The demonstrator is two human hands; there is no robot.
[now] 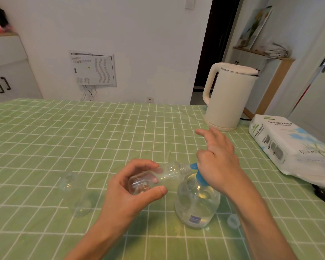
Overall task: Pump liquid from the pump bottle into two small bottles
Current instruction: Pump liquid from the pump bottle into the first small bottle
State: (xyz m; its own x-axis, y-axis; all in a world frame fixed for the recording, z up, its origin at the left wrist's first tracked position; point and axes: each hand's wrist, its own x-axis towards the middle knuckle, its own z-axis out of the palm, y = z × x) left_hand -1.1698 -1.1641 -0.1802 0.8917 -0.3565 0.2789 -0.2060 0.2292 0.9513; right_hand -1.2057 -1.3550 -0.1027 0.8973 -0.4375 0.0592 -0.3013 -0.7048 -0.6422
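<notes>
Currently, the left hand (131, 186) is holding the small bottle (163, 174) on its side above the tablecloth (83, 132), with thumb and fingers curled round its base end. The open neck is pointing right and is meeting the blue nozzle (193, 166) of the pump bottle (197, 203). The right hand (219, 158) is lying over the pump head, with the index finger stretching out toward the far left and the other fingers curling down over the head; the contact beneath the palm is hidden. The pump bottle is standing upright at near centre, with clear liquid inside. A second small bottle (76, 196) is sitting well apart to the left, and a clear cap (233, 220) is lying just right of the pump bottle. A kettle (229, 98) is occupying the far right edge, with a tissue pack (289, 145) near it along the right edge. Open cloth is extending across the far left and centre
</notes>
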